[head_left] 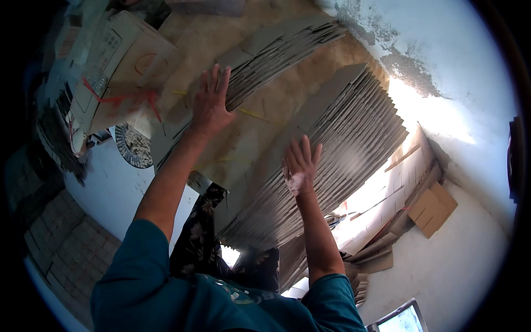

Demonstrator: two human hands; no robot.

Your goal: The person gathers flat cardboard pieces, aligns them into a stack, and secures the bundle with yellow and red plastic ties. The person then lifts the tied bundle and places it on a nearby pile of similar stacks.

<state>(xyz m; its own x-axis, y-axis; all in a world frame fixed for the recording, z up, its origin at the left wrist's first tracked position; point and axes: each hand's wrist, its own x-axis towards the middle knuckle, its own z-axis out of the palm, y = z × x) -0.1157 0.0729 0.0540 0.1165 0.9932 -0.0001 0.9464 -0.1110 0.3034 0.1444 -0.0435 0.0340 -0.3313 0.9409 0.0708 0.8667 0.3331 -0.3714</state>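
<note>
At the far left a carton (pixel 130 72) stands with a red strip (pixel 112 100) across it, and a brick floor (pixel 50 238) shows nearer. Just right of the carton is a round grey thing (pixel 133 146), too unclear to name. A dark flowered cloth (pixel 199 235) hangs near the person, between the forearms.

The left hand (pixel 211 105) is at the near end of the left row (pixel 282 50) of cardboard sheets, which slants away to the far right. Its fingers are straight and a little spread, grasping nothing; I cannot tell how firmly it touches. Brown table (pixel 310 69) shows between the two rows, with a yellow band (pixel 251 115) on it.

The right row (pixel 354 133) is larger, its sheets leaning closely in a fan. The right hand (pixel 300 166) is over its left part, fingers extended and slightly apart, gripping nothing; whether the palm presses is unclear.

Farther right, a loose brown board (pixel 433 210) leans by the pale wall (pixel 470 221), and a screen (pixel 401 321) sits near.
</note>
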